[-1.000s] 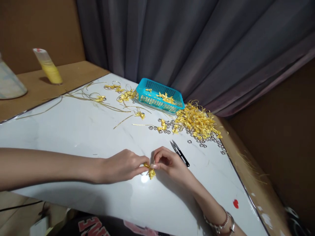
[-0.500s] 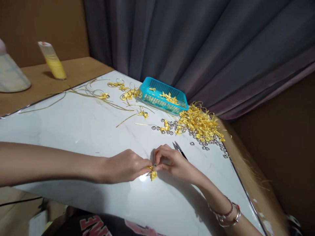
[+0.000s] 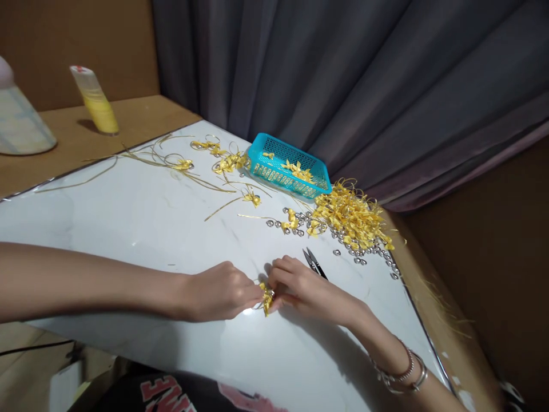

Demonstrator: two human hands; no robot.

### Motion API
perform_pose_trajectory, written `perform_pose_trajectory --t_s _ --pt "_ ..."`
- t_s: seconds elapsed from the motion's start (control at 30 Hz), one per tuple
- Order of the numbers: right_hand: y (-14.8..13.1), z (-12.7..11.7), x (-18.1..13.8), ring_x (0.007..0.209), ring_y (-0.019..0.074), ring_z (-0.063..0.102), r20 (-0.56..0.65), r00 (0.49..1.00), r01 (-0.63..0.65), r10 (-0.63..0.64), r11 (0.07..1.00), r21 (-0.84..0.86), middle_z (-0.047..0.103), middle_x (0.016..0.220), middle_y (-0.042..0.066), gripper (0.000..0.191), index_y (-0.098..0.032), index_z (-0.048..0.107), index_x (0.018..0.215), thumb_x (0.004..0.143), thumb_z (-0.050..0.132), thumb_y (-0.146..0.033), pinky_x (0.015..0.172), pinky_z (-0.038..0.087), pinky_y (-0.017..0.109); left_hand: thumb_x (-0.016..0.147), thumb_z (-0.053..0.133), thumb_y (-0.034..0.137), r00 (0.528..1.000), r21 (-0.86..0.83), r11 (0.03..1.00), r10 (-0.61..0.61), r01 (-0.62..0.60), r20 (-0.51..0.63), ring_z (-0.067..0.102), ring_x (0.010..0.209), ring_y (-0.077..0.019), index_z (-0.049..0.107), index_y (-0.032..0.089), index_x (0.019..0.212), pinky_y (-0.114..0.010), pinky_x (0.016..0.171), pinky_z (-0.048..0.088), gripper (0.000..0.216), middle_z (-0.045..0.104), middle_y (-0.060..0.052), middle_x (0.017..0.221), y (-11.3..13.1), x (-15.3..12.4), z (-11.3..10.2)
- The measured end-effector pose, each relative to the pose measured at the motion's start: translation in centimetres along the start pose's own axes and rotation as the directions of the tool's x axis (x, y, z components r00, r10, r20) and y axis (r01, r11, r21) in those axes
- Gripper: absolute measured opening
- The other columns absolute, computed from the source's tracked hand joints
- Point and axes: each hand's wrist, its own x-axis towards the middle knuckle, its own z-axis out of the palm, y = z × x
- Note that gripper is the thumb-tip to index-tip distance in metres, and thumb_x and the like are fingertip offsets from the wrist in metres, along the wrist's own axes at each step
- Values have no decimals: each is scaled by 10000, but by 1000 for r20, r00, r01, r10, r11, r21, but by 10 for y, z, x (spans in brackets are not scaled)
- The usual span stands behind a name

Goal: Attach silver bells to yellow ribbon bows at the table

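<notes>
Between my two hands is a small yellow ribbon bow with gold cord and a shiny metal piece on it. My left hand pinches its left side between thumb and bent fingers. From the right, my right hand has its fingertips closed at the bow's other side; the exact grip is partly hidden. Just beyond the right hand lie small dark thread snips, blades apart. Farther off is a heap of yellow bows with cords, with silver rings scattered around it.
A turquoise basket with yellow bows stands at the back of the white tabletop. Loose gold cords and several bows lie to its left. A yellow-filled tube stands on the brown ledge. Grey curtain hangs behind.
The bow has turned between my fingers and its metal piece now shows. My right fingers have shifted slightly lower around it. The view has moved a little.
</notes>
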Motion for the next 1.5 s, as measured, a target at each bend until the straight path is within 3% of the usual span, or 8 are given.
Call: perform_pose_trajectory --t_s 0.23,0.5,0.77,1.07,1.17,1.27,1.37,1.5 --pt "10 -11 3 706 157 514 138 989 35 -53 991 129 572 706 22 238 -197 605 724 895 458 -120 685 405 294 943 313 125 1000 34 999 -1 1 0 551 469 -110 567 152 727 -276 381 284 334 606 12 561 1 -1 -1" --pt "2 -15 10 526 89 398 40 995 -96 90 979 178 465 580 -35 236 -167 547 691 906 450 -189 527 329 233 963 289 190 999 35 999 11 -12 37 527 442 -115 556 145 736 -281 358 288 354 596 4 560 10 5 -12" --pt "-6 -15 14 510 84 365 107 992 -91 66 964 248 442 565 -35 268 -175 487 658 909 434 -253 476 294 222 869 390 51 898 237 874 371 -424 238 528 480 -141 586 128 1031 -288 364 339 266 609 -29 609 -4 20 -48" --pt "-8 -19 10 520 77 428 115 979 -196 167 919 341 521 584 -24 243 -166 492 639 880 464 -180 497 337 206 822 384 29 801 315 741 504 -593 323 518 451 -153 632 140 918 -274 367 340 288 602 -52 552 -18 33 -32" --pt "-10 -10 8 390 69 433 117 936 -347 331 816 463 468 423 -60 276 -178 465 612 888 458 -194 438 352 196 807 393 21 784 320 717 545 -620 297 515 449 -156 644 116 867 -277 357 340 275 597 -63 539 -15 38 -34" --pt "-12 7 8 303 88 485 204 849 -475 487 537 697 457 341 -71 306 -188 434 612 916 426 -225 367 395 190 810 377 22 806 282 755 547 -592 225 495 438 -151 637 139 826 -276 353 339 286 572 -43 510 -11 41 -39" --pt "-16 24 7 302 104 525 214 819 -409 533 280 869 495 337 -50 341 -184 431 605 925 449 -301 333 438 191 821 384 41 828 241 792 532 -561 178 481 434 -145 626 144 785 -277 354 335 265 560 -40 512 -5 44 -42" --pt "-24 39 0 338 121 571 165 800 -279 576 113 954 545 370 -4 393 -162 454 590 918 475 -377 340 465 196 837 398 66 841 172 825 512 -538 175 457 422 -143 593 151 698 -287 342 322 254 528 -34 516 -1 44 -40"
